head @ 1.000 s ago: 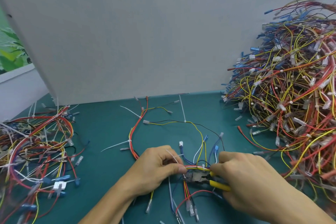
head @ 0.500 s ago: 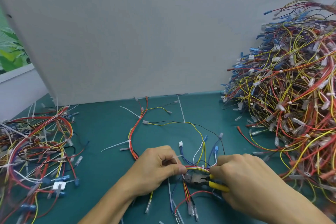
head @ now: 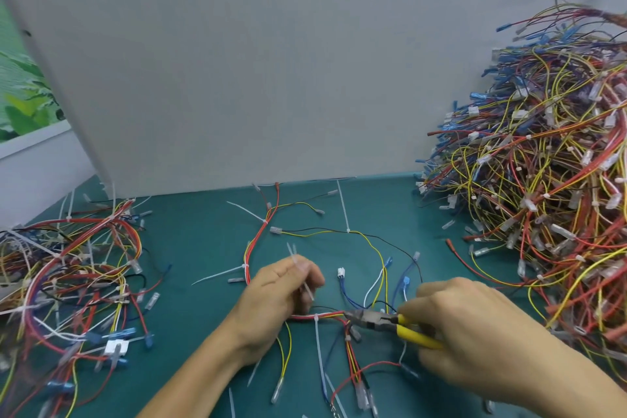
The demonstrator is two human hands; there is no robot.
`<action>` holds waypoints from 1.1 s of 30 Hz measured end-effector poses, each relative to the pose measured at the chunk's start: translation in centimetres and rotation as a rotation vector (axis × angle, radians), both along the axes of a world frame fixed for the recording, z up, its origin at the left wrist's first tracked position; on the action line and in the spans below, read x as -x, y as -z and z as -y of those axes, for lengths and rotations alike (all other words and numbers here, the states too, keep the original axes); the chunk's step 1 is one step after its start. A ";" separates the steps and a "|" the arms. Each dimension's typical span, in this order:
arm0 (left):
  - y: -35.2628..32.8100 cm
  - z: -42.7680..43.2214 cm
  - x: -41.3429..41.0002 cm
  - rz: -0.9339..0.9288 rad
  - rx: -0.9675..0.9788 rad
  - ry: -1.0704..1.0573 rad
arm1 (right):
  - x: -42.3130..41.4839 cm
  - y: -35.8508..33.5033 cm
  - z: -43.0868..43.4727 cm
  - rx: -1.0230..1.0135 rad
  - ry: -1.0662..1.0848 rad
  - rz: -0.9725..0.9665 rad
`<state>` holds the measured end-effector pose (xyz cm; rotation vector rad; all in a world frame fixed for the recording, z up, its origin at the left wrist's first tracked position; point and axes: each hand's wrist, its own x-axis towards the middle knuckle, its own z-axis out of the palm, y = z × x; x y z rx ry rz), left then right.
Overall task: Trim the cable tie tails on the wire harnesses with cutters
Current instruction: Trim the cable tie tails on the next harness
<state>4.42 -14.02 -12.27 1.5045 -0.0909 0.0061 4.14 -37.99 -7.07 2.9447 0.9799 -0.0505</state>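
A wire harness (head: pixel 369 241) of red, yellow, black and blue wires lies looped on the green mat in the middle. Several white cable ties bind it, some with long tails (head: pixel 319 346). My left hand (head: pixel 281 295) pinches a cut white tie tail (head: pixel 300 273) between thumb and fingers, just above the harness bundle. My right hand (head: pixel 475 332) grips yellow-handled cutters (head: pixel 383 321). Their dark jaws point left and sit at the red and yellow bundle. The jaws look nearly closed.
A tall heap of harnesses (head: pixel 543 180) fills the right side. A lower pile of harnesses (head: pixel 68 282) lies at the left. A grey board (head: pixel 271 61) stands behind the mat (head: pixel 190 248). Loose connectors and tie offcuts lie on the mat's near part.
My left hand has drawn back to the left and lifted, now holding a severed tie tail. The cutters stay at the bundle, slightly lower and to the right.
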 end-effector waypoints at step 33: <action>0.0 -2.1 -0.4 0.135 -0.899 0.068 | -1.3 -0.9 -5.0 0.142 -0.010 0.089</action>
